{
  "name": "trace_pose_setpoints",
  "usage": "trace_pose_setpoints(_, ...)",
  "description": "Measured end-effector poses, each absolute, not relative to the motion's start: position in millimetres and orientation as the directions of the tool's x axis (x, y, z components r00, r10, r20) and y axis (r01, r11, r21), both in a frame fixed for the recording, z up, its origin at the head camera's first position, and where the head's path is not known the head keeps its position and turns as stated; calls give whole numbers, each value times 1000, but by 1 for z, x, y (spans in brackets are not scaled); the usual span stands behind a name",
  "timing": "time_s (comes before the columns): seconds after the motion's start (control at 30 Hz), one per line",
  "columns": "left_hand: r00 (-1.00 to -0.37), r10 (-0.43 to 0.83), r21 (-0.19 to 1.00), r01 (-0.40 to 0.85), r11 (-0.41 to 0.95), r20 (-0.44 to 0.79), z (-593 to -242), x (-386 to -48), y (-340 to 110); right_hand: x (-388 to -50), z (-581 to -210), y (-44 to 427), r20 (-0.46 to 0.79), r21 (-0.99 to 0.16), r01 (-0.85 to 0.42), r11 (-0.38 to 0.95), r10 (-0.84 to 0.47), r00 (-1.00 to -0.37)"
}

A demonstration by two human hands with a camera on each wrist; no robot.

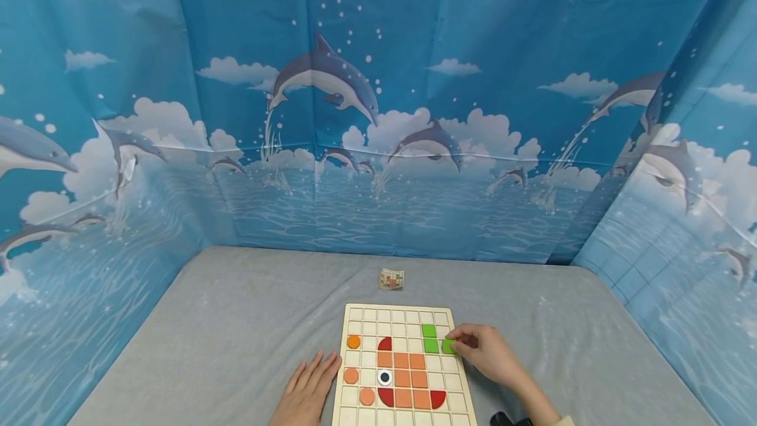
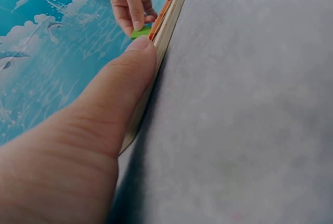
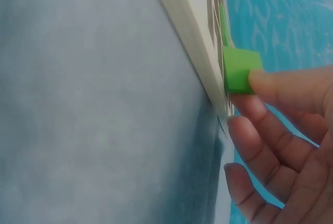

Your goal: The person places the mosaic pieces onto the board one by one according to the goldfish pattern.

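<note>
My right hand (image 1: 487, 355) pinches a green square tile (image 3: 238, 67) between thumb and fingers at the right side of a wooden grid board (image 1: 411, 316). Left of that tile, two green squares (image 1: 428, 331) sit in the grid, one above the other. Several orange squares (image 1: 402, 378) fill the board's middle, with red rounded pieces (image 1: 437, 400) at their edges. An eye disc (image 1: 385, 377), white with a black centre, lies among them, and orange discs (image 1: 351, 375) lie on the left. My left hand (image 1: 307, 390) rests with extended fingers against the board's left edge.
A small patterned card (image 1: 391, 279) lies beyond the board on the grey cloth-covered table (image 1: 266, 301). Dolphin-printed curtains (image 1: 378, 215) stand behind and at both sides. A black object (image 1: 501, 419) lies beneath my right forearm, partly cut off by the frame.
</note>
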State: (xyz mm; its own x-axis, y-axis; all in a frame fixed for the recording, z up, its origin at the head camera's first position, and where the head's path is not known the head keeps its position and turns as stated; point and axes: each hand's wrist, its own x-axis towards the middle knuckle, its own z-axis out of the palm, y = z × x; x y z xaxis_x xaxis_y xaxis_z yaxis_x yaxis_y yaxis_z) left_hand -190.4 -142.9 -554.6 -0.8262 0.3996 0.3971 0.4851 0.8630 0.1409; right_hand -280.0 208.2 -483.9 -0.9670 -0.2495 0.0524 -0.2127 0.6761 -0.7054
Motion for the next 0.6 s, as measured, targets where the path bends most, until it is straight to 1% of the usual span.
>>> trace_pose_setpoints(0.13, -831, 400, 147, 484, 862, 387, -554, -190, -143, -280, -484, 207, 43, -712, -197, 673, -238, -970)
trace_pose_setpoints(0.37, -839, 395, 161, 478, 864, 374, -554, -191, -143, -285, -486, 204, 1, -699, -99, 709, -137, -991)
trace_pose_setpoints(0.6, -833, 396, 149, 480, 864, 388, -554, -191, -143, -288, -486, 202, 18, -657, -99, 747, -116, -993)
